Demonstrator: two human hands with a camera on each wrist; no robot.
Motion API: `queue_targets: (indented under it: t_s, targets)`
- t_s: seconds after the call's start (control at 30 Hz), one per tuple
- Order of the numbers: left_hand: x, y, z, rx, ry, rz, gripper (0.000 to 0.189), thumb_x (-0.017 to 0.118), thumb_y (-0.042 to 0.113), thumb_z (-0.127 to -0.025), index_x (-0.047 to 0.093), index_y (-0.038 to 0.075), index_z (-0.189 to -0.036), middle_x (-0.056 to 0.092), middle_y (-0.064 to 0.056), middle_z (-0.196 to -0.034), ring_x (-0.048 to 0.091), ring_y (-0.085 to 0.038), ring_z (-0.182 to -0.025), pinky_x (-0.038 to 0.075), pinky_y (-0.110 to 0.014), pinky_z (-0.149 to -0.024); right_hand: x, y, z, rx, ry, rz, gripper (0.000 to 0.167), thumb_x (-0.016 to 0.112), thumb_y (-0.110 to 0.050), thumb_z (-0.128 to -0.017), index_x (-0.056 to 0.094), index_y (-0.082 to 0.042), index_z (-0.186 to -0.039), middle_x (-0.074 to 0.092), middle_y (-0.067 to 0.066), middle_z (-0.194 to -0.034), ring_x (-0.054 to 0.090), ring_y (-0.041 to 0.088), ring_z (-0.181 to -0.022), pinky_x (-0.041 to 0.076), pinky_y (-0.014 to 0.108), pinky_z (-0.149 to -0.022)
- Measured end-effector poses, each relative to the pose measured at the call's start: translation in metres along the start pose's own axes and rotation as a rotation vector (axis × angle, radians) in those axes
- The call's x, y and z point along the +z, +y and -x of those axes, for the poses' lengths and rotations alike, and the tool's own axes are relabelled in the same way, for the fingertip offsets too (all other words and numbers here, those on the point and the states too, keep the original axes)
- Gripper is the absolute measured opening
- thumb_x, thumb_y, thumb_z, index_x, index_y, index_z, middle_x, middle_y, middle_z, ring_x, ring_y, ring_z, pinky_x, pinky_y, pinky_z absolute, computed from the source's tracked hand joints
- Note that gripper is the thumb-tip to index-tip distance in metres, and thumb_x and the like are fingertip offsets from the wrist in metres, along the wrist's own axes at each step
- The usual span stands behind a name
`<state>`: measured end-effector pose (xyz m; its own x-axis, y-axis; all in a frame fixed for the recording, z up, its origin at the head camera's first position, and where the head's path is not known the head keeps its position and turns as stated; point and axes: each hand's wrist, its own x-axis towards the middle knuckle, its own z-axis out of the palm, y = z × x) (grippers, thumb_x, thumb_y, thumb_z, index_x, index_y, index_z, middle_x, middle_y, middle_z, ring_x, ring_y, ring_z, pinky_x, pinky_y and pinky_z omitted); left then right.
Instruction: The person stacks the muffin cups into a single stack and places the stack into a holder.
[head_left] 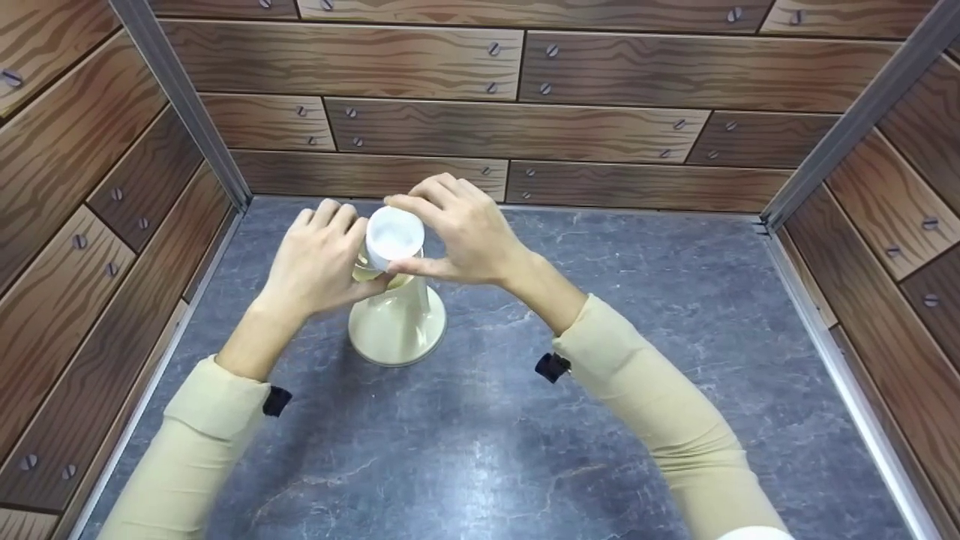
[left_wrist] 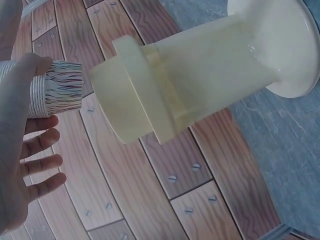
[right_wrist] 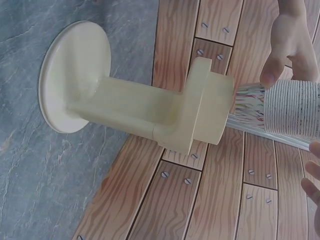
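A stack of striped paper cups [left_wrist: 62,87] hangs just above the collar of a cream plastic stand [head_left: 397,330], mouths up; the top cup's white inside [head_left: 395,234] shows in the head view. My left hand [head_left: 315,259] grips the stack low from the left, its thumb across the near side and the other fingers spread behind. From the right, my right hand [head_left: 469,232] holds the upper rim between thumb and forefinger. In the right wrist view a slim gap separates the stacked cups [right_wrist: 290,107] from the stand [right_wrist: 135,105].
The stand's round foot rests on a dark blue marbled tabletop [head_left: 487,420], left of centre. Wood-patterned panels [head_left: 420,67] wall in the back and both sides, with metal posts [head_left: 847,112] at the corners. A black strap piece [head_left: 553,367] sticks out under the right sleeve.
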<state>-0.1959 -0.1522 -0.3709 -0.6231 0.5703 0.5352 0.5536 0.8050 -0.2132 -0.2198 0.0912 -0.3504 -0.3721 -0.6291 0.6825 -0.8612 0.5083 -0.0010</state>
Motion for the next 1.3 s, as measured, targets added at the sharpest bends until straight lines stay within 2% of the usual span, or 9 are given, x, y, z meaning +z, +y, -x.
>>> queue_targets:
  t_s: [0.37, 0.77, 0.97, 1.3]
  targets:
    - [0.007, -0.007, 0.002, -0.038, -0.011, 0.014, 0.070, 0.085, 0.061, -0.073, 0.068, -0.002, -0.099, 0.069, -0.020, -0.099, 0.062, -0.040, -0.097, 0.053, -0.049, -0.074, 0.011, 0.002, -0.006, 0.034, 0.006, -0.008, 0.075, 0.075, -0.063, -0.088, 0.066, -0.011, -0.141, 0.070, 0.008, -0.117, 0.064, 0.024, -0.111, 0.055, 0.037, -0.096]
    - [0.011, -0.017, 0.002, -0.077, -0.018, 0.055, 0.066, 0.084, 0.055, -0.075, 0.068, 0.000, -0.106, 0.068, -0.020, -0.101, 0.060, -0.040, -0.100, 0.052, -0.050, -0.077, 0.018, 0.003, -0.013, 0.057, -0.015, -0.001, 0.076, 0.073, -0.063, -0.089, 0.063, -0.014, -0.146, 0.069, 0.007, -0.118, 0.063, 0.024, -0.111, 0.054, 0.037, -0.096]
    - [0.017, -0.019, 0.004, -0.093, -0.038, 0.056, 0.071, 0.083, 0.058, -0.075, 0.067, -0.001, -0.111, 0.068, -0.021, -0.103, 0.060, -0.041, -0.102, 0.052, -0.051, -0.077, 0.025, 0.004, -0.014, 0.087, -0.031, -0.035, 0.075, 0.074, -0.064, -0.089, 0.065, -0.013, -0.143, 0.070, 0.008, -0.119, 0.063, 0.024, -0.112, 0.054, 0.036, -0.098]
    - [0.027, -0.021, 0.007, -0.111, -0.057, 0.063, 0.069, 0.080, 0.059, -0.076, 0.067, -0.002, -0.108, 0.068, -0.020, -0.099, 0.060, -0.041, -0.099, 0.050, -0.051, -0.080, 0.032, 0.005, -0.014, 0.113, -0.081, -0.084, 0.073, 0.075, -0.061, -0.089, 0.064, -0.012, -0.142, 0.069, 0.007, -0.120, 0.062, 0.023, -0.115, 0.053, 0.035, -0.102]
